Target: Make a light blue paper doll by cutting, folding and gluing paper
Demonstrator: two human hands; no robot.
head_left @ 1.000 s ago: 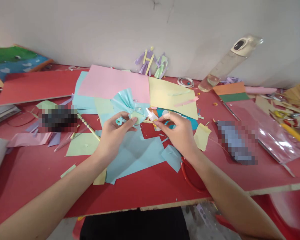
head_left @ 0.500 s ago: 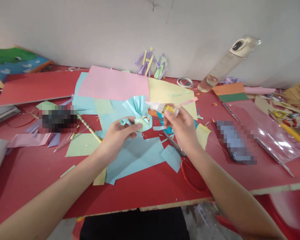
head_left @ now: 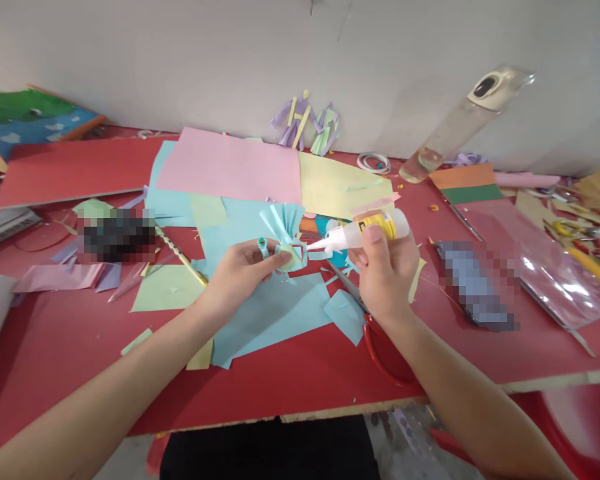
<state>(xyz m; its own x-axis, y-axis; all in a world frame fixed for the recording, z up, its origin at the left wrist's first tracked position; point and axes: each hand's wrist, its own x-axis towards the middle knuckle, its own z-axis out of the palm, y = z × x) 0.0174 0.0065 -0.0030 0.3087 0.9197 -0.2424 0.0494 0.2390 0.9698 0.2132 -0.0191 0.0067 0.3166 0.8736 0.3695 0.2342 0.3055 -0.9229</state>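
Note:
Between thumb and fingers, my left hand [head_left: 247, 270] pinches a small paper figure [head_left: 284, 223], made of pleated light-blue paper with a pale green piece at its base. My right hand [head_left: 387, 270] is closed around a white glue bottle [head_left: 347, 237] with a yellow label. The bottle lies nearly level, its narrow nozzle pointing left at the right side of the paper figure. Whether the tip touches the paper I cannot tell. Under my right wrist lie red-handled scissors [head_left: 380, 357], partly hidden by the arm. Light-blue paper sheets [head_left: 270, 320] spread below both hands.
Pink paper [head_left: 235, 163] and yellow paper [head_left: 345, 183] lie behind my hands. Two paper figures [head_left: 305, 123] lean on the wall. A water bottle [head_left: 460, 127] stands at the back right, near a clear pink pouch [head_left: 555, 267]. A striped pencil [head_left: 183, 257] lies left.
My right hand has turned the glue bottle and moved right and slightly down, bringing the nozzle beside the paper figure. My left hand has shifted slightly right and tilted the figure.

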